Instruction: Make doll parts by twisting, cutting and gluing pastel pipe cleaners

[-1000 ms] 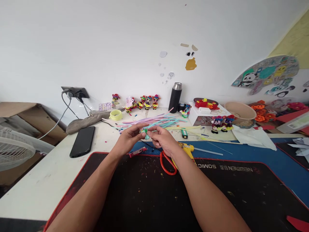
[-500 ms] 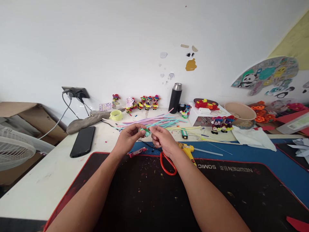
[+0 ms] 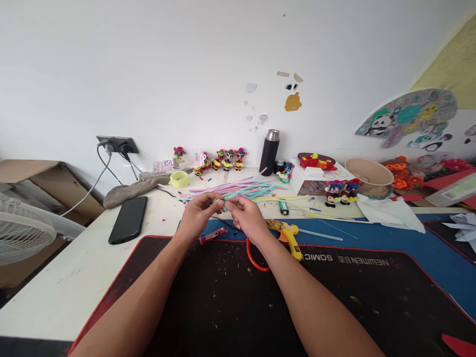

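At the far left a white electric fan grille (image 3: 22,237) pokes in beside the white tabletop (image 3: 74,282), with a brown cardboard box (image 3: 33,173) behind it. A flat black smartphone (image 3: 128,219) lies face up on the tabletop, near a grey stuffed cloth roll (image 3: 130,188) and a wall socket with plugged cables (image 3: 116,145). A pale yellow tape ring (image 3: 179,178) sits further back, next to a row of small colourful pipe-cleaner figurines (image 3: 219,158) along the wall.

Over the near edge of the large black desk mat with red trim (image 3: 223,307), the left hand (image 3: 197,215) and the right hand (image 3: 247,217) meet, fingertips pinched together on a small green fuzzy pipe-cleaner piece (image 3: 223,202) held between them, above the tabletop and just in front of a loose bundle of pastel pink and blue pipe cleaners (image 3: 241,188). Both hands are closed narrowly around that piece. A small red cutter (image 3: 212,235) lies just below the left hand; orange-handled scissors (image 3: 256,258) peek out under the right wrist, touching a yellow glue gun (image 3: 288,234).

Further right stand a black thermos flask with steel cap (image 3: 269,152), a green lighter (image 3: 283,207), a white box with red figures on it (image 3: 316,171), a beige paper bowl (image 3: 369,172) and a crumpled white tissue (image 3: 390,210).
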Demonstrator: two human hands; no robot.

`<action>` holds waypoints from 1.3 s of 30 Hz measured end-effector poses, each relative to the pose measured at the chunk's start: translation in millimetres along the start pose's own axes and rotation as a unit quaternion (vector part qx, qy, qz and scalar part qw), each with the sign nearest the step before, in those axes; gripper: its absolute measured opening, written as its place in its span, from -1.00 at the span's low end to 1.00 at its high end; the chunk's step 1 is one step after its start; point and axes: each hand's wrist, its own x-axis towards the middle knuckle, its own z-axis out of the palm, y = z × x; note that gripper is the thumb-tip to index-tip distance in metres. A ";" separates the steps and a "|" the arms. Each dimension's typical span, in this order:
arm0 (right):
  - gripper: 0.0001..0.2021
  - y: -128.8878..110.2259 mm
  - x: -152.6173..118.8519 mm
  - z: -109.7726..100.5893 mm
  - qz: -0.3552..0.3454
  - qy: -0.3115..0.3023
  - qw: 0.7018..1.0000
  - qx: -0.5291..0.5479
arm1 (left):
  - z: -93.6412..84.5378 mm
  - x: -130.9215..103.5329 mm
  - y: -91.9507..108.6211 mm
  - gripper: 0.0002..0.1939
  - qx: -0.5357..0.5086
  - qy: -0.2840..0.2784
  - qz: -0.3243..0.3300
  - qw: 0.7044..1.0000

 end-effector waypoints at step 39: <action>-0.50 -1.7 -5.1 5.9 0.000 0.000 0.999 -0.047 | 8.9 -1.6 -8.0 -0.70 -0.008 0.012 0.010 1.000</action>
